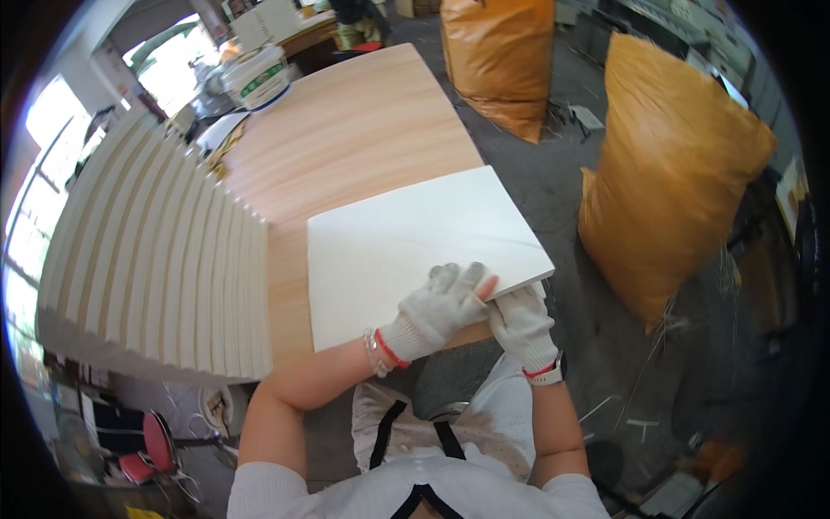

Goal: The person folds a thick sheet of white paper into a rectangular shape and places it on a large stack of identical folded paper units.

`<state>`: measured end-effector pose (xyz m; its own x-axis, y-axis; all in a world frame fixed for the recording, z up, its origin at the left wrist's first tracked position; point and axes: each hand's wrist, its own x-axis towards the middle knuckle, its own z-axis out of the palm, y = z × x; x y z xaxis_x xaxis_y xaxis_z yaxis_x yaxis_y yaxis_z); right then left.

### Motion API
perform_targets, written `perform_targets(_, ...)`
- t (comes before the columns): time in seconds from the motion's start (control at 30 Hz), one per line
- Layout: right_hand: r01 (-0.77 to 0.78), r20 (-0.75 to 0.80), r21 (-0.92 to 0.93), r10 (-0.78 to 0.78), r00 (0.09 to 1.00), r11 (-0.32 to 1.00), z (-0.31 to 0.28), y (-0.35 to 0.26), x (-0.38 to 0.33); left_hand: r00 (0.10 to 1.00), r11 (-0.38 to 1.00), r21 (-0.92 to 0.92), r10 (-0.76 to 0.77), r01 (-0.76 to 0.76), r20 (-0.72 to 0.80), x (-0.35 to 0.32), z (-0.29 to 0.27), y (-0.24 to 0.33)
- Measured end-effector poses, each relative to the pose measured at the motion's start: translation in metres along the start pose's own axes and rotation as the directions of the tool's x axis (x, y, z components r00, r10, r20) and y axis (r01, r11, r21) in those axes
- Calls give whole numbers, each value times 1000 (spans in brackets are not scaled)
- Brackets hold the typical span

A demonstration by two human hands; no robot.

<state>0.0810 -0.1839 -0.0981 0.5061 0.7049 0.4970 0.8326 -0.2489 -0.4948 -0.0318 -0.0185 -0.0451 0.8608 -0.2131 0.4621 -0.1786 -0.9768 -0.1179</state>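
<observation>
Gloved hands (475,316), flat white sheet (415,242)

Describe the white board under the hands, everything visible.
The white board is a flat, thin rectangular panel, matte and plain, with a faint line across it. It lies face up on the wooden table, its right corner jutting over the table edge. The gloved left hand presses on top near that corner; the gloved right hand grips its near edge. A fanned stack of similar boards lies apart to the left.
</observation>
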Motion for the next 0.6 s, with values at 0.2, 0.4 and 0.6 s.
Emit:
perform_targets(0.2,167,213,-215,-120,970,962,36,-33,11,933,886,-414,-307,209,-187,-8,-54,-52)
perform_targets(0.4,486,204,301,-554,807,820,104,-147,24,626,801,-497,-583,334,-518,-65,-116,-68)
perform_targets(0.6,541,189,151,-561,806,827,120,-163,11,416,683,-711,-702,166,-578,-90,-145,-89)
